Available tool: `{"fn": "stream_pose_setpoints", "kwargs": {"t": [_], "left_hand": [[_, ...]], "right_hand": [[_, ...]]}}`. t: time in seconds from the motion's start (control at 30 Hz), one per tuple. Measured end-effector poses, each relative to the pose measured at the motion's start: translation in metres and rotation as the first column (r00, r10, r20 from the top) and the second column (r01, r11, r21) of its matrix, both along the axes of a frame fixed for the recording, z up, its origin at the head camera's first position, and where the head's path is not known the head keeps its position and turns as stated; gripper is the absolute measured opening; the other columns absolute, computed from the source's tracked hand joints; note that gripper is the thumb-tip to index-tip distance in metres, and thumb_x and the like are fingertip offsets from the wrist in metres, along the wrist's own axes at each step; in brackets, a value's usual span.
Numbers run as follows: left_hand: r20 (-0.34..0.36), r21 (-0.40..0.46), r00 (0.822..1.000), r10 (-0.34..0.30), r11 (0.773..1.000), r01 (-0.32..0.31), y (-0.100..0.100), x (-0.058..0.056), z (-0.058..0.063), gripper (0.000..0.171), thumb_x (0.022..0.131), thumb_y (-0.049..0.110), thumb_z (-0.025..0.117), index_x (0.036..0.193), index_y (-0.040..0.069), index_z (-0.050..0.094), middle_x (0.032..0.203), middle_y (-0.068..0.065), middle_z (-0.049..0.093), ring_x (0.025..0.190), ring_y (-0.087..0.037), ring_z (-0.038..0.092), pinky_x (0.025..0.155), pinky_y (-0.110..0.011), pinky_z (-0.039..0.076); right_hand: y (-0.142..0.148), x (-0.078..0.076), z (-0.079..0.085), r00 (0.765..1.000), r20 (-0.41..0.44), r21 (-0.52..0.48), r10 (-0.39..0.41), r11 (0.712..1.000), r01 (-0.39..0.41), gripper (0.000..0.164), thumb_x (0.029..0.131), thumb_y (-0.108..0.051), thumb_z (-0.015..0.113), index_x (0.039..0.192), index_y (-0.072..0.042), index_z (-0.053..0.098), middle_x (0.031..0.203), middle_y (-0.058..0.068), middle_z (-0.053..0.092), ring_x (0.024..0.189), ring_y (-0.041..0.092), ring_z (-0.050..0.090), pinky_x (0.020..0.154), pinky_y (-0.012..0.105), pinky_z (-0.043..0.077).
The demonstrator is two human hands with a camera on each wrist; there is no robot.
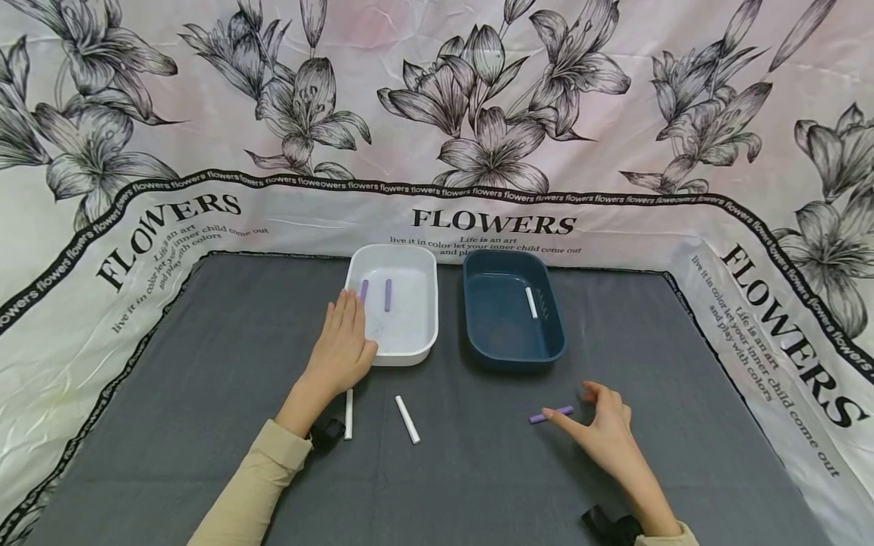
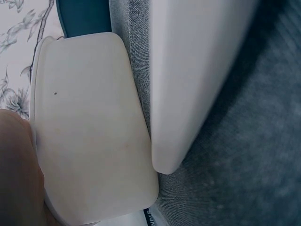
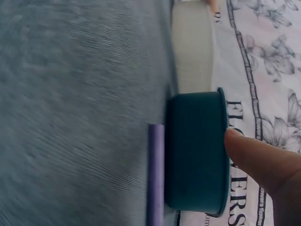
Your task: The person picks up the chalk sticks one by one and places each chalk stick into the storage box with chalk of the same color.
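Note:
My left hand (image 1: 341, 347) lies along the left rim of the white tub (image 1: 403, 355), its fingers straight. Inside that tub are two purple chalk sticks (image 1: 388, 296), one of them right by my fingertips. On the right, my right hand (image 1: 611, 432) hovers with thumb and fingers spread apart around a purple chalk stick (image 1: 567, 410) on the cloth. The thumb overlaps this stick in the head view; in the right wrist view the same purple chalk (image 3: 156, 174) shows apart from the thumb (image 3: 254, 157).
A dark blue tub (image 1: 505, 356) stands right of the white one, with a white chalk stick (image 1: 531, 302) in it. Two more white sticks lie in front: one white chalk (image 1: 349, 417) near my left wrist, another white chalk (image 1: 407, 419) beside it. Flowered cloth (image 1: 492, 144) borders the grey surface.

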State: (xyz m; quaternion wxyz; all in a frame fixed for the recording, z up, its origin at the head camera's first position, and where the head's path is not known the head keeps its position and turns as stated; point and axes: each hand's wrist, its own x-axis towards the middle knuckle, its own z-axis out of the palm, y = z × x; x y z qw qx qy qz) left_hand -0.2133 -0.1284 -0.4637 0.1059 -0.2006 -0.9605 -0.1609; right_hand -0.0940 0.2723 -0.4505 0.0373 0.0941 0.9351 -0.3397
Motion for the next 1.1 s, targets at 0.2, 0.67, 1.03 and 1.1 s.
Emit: {"fn": "stream_pose_setpoints", "kwargs": {"t": [0.2, 0.67, 1.03, 1.1], "left_hand": [[0.013, 0.006, 1.0, 0.002, 1.0, -0.002, 0.001, -0.001, 0.0, 0.071, 0.094, 0.018, 0.043, 0.149, -0.018, 0.016, 0.159, -0.033, 0.01, 0.15, -0.042, 0.002, 0.12, -0.053, 0.003], [0.009, 0.013, 1.0, -0.002, 1.0, 0.002, 0.001, 0.001, 0.002, 0.07, 0.094, 0.018, 0.042, 0.149, -0.019, 0.017, 0.159, -0.033, 0.011, 0.15, -0.042, 0.002, 0.119, -0.054, 0.004], [-0.034, 0.052, 0.999, -0.011, 0.999, 0.013, 0.001, 0.001, 0.001, 0.07, 0.091, 0.017, 0.042, 0.147, -0.02, 0.022, 0.157, -0.035, 0.015, 0.148, -0.045, 0.008, 0.119, -0.056, 0.008], [-0.027, 0.05, 1.0, -0.011, 0.999, 0.013, 0.001, 0.002, 0.002, 0.07, 0.092, 0.017, 0.042, 0.147, -0.02, 0.021, 0.157, -0.035, 0.014, 0.149, -0.045, 0.007, 0.119, -0.055, 0.007]], "right_hand": [[-0.007, 0.0, -0.01, 1.0, 0.011, 0.072, -0.002, 0.997, 0.001, 0.104, 0.076, -0.056, 0.079, 0.14, 0.012, 0.034, 0.12, 0.027, 0.045, 0.115, 0.045, 0.028, 0.096, 0.058, 0.03], [-0.021, 0.004, -0.029, 0.989, -0.15, 0.197, -0.01, 0.98, 0.04, 0.102, 0.072, -0.055, 0.083, 0.135, 0.012, 0.04, 0.12, 0.029, 0.038, 0.112, 0.048, 0.029, 0.094, 0.061, 0.029], [-0.025, 0.005, -0.033, 0.983, -0.185, 0.23, -0.002, 0.972, 0.045, 0.088, 0.081, -0.047, 0.078, 0.134, 0.012, 0.043, 0.122, 0.029, 0.038, 0.113, 0.048, 0.03, 0.091, 0.064, 0.031], [-0.026, 0.004, -0.033, 0.983, -0.184, 0.228, -0.002, 0.973, 0.045, 0.086, 0.081, -0.045, 0.078, 0.134, 0.012, 0.043, 0.121, 0.029, 0.037, 0.112, 0.048, 0.03, 0.09, 0.063, 0.031]]}}
